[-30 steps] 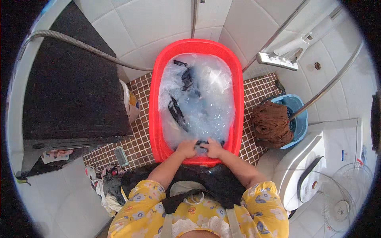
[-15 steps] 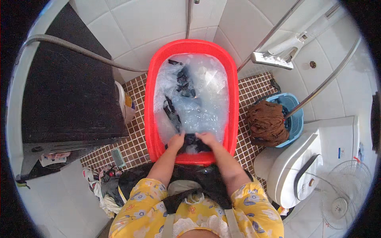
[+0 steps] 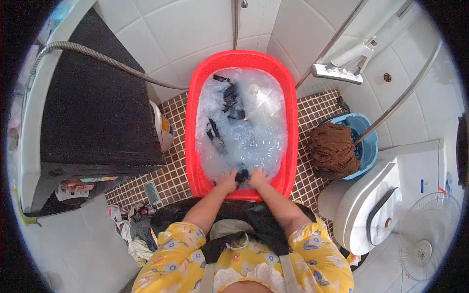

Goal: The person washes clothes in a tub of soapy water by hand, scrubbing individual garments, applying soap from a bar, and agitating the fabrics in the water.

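At the near end of a red plastic tub (image 3: 193,122), both my hands are close together in cloudy, sudsy water (image 3: 259,132). A small dark bunch of wet cloth (image 3: 242,176) shows between them. My left hand (image 3: 227,181) is closed on its left side, and my right hand (image 3: 257,177) on its right; some fingertips are hidden by the water. Further off, dark wet fabric (image 3: 229,97) floats at the left of the tub, with another dark piece (image 3: 214,133) nearer to me. A whitish patch (image 3: 264,100) lies in the water at the far right.
On the right, a brown mop head (image 3: 332,150) rests against a blue bucket (image 3: 367,141), beside a white toilet (image 3: 361,210). A black cabinet (image 3: 95,107) stands left, crossed by a metal hose (image 3: 105,63). Clothes (image 3: 134,227) lie heaped on the floor at lower left.
My hands have come closer together and lower in the water. The dark cloth, stretched wider between them before, is now a small bunch. The whole view has shifted slightly.
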### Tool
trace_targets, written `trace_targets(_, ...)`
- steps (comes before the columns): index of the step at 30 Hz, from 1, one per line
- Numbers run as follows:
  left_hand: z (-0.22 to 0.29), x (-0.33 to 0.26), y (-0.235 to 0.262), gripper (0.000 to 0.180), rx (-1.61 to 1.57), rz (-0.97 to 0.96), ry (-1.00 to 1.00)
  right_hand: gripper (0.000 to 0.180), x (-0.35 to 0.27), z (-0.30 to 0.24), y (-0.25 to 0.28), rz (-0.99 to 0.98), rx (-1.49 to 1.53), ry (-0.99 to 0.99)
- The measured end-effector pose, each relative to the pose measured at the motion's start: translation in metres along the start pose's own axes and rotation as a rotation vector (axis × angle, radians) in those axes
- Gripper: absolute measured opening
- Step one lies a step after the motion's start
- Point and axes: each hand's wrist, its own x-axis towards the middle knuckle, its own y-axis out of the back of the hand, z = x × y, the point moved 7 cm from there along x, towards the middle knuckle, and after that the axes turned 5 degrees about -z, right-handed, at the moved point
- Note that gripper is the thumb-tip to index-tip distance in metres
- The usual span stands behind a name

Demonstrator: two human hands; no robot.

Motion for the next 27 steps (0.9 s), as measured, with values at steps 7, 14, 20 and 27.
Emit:
trace_targets(7, 0.022, 0.023, 0.001, 0.035, 0.251, -0.102, -0.122, 0.030, 0.084, 0.046, -0.069, -0.003, -0.146, 0.183)
trace_targets(14, -0.087, 0.061, 0.002, 0.036, -0.092, 0.047, 0.168, 0.058, -0.003, -0.027, 0.041, -0.021, -0.381, 0.203)
trace_targets(20, 0.030, -0.006, 0.084, 0.057, -0.790, -0.103, -0.167, 0.076, -0.064, -0.028, 0.124, 0.434, -0.018, 0.576)
trace_targets(27, 0.087, -0.091, 0.165, 0.093, -0.852, -0.108, -0.519, 0.037, -0.074, -0.045, 0.165, 0.303, 0.151, 0.763)
